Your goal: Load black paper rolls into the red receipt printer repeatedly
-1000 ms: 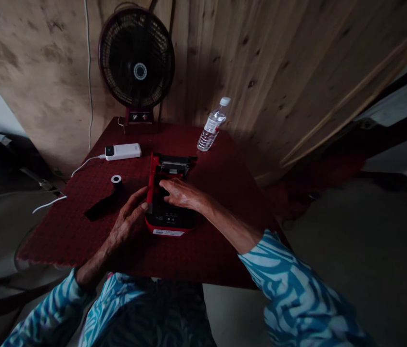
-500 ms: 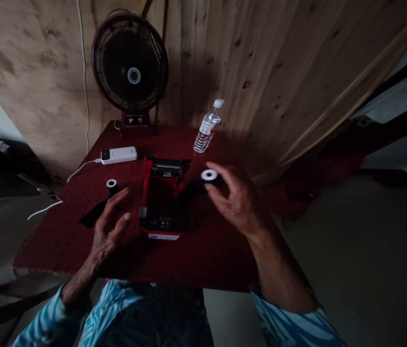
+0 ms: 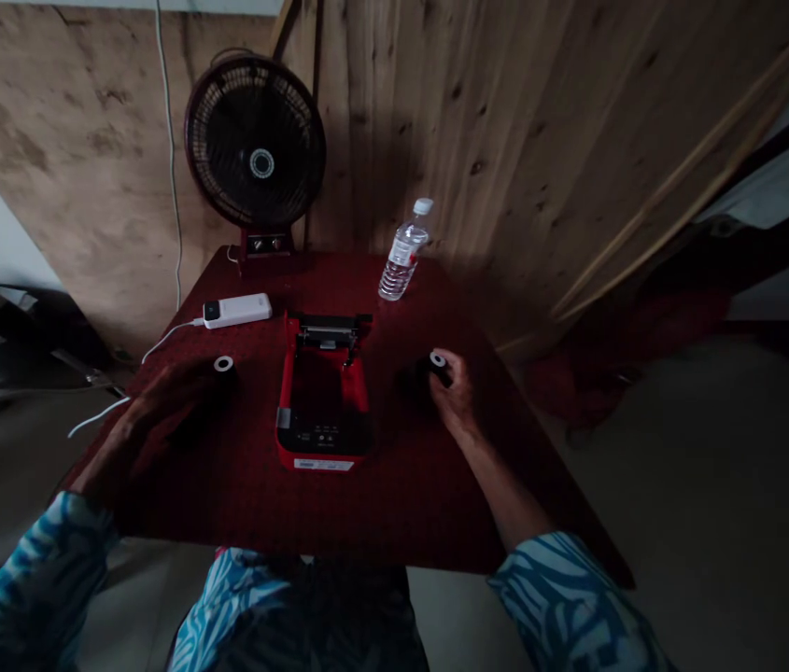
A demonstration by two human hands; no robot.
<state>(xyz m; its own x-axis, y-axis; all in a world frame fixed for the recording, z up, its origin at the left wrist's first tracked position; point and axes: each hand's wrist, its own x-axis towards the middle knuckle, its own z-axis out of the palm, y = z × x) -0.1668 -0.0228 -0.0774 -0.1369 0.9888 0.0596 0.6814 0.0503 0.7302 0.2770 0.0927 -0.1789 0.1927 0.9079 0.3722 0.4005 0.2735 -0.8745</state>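
Observation:
A red and black portable label printer stands open in the middle of the table, its compartment dark and holding no visible roll. To its right, my right hand grips a black roll with a white core, and a dark tail of the roll trails left onto the cloth. Left of the printer, my left hand lies low on the table, fingers stretched to a second black roll with a white core. Shadow hides whether those fingers hold that roll.
The table has a dark red textured cloth. At the back stand a white power bank with a white cable, a plastic water bottle and a black desk fan. A wooden wall rises behind.
My right hand has brought its roll lower and to the right, nearer me. My left hand has slid left and now reaches the second roll, whose flat black strip no longer shows.

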